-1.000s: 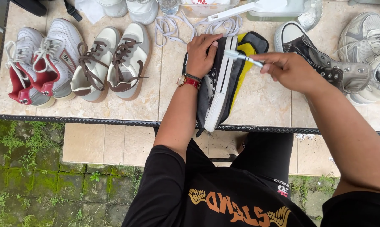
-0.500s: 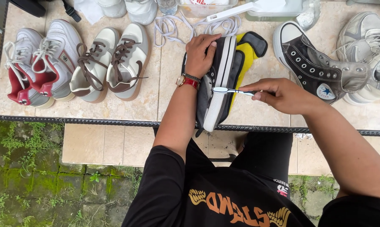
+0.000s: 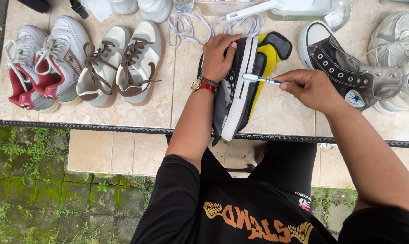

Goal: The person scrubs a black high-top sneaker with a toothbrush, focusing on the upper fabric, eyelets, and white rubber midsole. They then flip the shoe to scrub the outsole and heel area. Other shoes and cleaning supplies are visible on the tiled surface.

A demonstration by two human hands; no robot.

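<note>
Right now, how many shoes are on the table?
At least 9: two red-and-white at left, two cream-and-brown beside them, the black sneaker under the left hand, a black high-top, grey ones at right, two white toes at the top edge. More may be cropped.

Over the last second the right hand [image 3: 310,89] has drawn the small white-headed toothbrush [image 3: 258,79] from the toe end toward the middle of the black canvas sneaker's white rubber sole [image 3: 243,86], its bristled head now touching that sole.
</note>
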